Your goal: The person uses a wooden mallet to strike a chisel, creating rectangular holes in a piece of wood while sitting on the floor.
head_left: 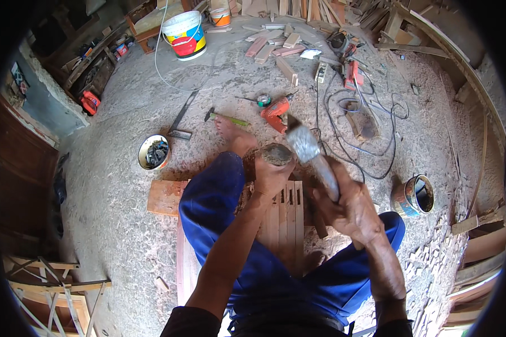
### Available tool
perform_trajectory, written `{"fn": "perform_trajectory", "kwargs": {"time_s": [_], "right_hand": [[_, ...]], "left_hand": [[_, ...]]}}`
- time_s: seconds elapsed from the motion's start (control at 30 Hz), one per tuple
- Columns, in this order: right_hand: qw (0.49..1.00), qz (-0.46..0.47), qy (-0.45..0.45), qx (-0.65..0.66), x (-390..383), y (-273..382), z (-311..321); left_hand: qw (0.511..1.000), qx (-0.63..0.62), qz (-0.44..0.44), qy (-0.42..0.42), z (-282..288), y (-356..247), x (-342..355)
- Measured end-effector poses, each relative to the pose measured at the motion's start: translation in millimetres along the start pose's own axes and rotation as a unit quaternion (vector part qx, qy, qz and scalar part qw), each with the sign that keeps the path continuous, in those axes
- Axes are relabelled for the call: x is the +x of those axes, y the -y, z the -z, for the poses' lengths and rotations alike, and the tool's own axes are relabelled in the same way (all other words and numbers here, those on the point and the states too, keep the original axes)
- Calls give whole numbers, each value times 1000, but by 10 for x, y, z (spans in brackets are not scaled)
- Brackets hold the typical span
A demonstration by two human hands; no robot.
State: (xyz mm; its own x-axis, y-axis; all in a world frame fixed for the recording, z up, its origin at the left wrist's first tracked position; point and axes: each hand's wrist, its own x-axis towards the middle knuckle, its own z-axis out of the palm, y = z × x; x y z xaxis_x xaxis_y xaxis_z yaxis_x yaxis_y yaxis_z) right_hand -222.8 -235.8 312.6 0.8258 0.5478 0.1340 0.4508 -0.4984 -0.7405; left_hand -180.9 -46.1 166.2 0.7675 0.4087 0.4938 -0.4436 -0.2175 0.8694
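My left hand [271, 175] is wrapped round an upright tool whose thick, round, worn wooden end [277, 153] shows above the fist; its lower part is hidden. Just to the right, my right hand [354, 210] is raised and grips a short-handled striking tool [305, 143] with a grey metal head, whether hammer or hatchet I cannot tell. Below my hands, several pale wooden bars [284, 222] lie side by side between my legs, with dark slots cut near their far ends. A wooden block [166, 197] sticks out beneath my left leg.
Beyond my bare foot lie a green-handled hammer [230, 118], an orange power drill [275, 114] and a try square [181, 123]. A tub of dark bits [154, 152] stands left, a can [413, 196] right. Cables [337, 132] loop across the floor; offcuts [275, 45] and a bucket [184, 36] lie farther off.
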Motion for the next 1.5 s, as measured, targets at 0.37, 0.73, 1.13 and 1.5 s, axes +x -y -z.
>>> {"fn": "perform_trajectory", "kwargs": {"time_s": [0.37,0.73,1.13,1.5], "right_hand": [[944,134,64,-294,325,-402,-146],[977,122,-169,-42,816,539,346],[983,82,56,-154,689,235,352],[944,37,247,-216,900,-408,71]], "left_hand": [[1000,-17,22,4,-28,-210,35],[987,2,160,18,34,101,283],[948,-97,299,56,26,484,406],[997,1,62,50,62,398,168]]}}
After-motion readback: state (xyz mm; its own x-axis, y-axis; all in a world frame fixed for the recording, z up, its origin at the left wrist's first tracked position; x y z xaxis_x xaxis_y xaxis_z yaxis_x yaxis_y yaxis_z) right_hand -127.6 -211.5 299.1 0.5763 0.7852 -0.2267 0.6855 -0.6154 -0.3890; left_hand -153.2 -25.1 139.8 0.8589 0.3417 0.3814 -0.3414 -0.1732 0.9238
